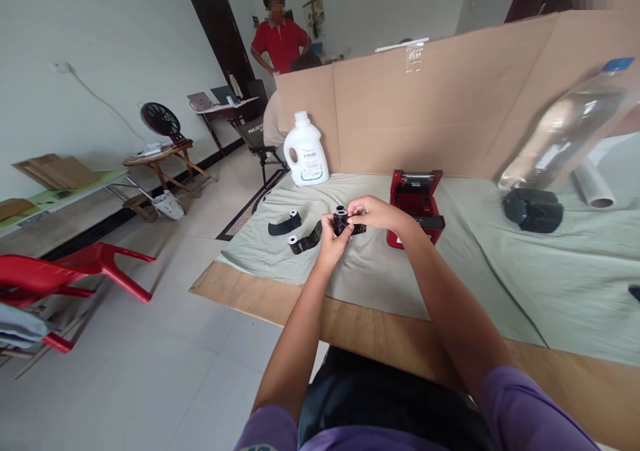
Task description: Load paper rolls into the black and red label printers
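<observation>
Both my hands meet over the pale green cloth and grip one small black roll. My left hand holds it from below and my right hand pinches it from above and the right. A black strip trails from the roll to a second black spool lying on the cloth just to the left. Another black roll with a loose strip lies farther left. A red label printer stands right behind my right hand.
A white detergent jug stands at the cloth's back left. A cardboard wall closes off the table's far side. A black object, a clear plastic bottle and a film roll sit at right. A person in red stands far back; red chair at left.
</observation>
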Demonstrator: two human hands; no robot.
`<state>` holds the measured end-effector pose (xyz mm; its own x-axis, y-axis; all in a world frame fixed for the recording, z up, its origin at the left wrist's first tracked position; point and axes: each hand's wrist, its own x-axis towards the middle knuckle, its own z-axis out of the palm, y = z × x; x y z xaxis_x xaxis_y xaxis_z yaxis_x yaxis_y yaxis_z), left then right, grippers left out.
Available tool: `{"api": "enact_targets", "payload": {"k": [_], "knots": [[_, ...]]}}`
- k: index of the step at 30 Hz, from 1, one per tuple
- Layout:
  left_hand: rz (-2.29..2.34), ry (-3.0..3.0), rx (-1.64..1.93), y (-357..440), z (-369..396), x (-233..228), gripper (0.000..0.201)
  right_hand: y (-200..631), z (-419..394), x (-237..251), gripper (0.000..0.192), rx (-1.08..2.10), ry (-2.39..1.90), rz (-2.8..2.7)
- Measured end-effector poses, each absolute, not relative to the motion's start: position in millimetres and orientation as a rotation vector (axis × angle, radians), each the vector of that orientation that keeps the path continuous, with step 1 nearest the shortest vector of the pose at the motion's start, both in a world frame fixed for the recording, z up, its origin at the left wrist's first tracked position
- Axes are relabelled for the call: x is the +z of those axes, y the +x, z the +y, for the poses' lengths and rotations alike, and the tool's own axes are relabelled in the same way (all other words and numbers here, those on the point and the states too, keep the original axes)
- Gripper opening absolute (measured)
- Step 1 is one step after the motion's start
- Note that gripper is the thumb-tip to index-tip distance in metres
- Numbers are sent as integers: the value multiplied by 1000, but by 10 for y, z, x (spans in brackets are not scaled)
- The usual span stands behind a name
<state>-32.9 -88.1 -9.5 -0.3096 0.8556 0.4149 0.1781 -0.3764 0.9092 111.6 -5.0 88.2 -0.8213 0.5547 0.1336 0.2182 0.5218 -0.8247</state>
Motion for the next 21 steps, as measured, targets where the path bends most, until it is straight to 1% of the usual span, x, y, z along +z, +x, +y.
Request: {"api": "enact_targets", "payload": {"k": [3,9,11,14,16,20,21], "knots": [[1283,1345,1731,-330,-894,-23,46,1125,-33,862,12,1203,-647,-2369],[1325,1456,1748,-382,-885,36,33,1074,-71,828,16,1253,-649,-2298],[1403,1478,1733,-394,-881,16,30,1040,-89,800,22,1267,-655,-2289],[1604,1536,1765,-463,-893,16,25,999,-97,759,28,1195,-728,-2252],[1698,1517,1783,-601,-915,60,27,996,-83,749,30,1154,-787,-2173],[1776,1234,1976,-1192,-996,183,47,1043,-6,750,34,1126,-820,-2017],[1800,1170,2009,-1379,-1021,197,47,1056,18,744,34,1118,-822,-1989]]}}
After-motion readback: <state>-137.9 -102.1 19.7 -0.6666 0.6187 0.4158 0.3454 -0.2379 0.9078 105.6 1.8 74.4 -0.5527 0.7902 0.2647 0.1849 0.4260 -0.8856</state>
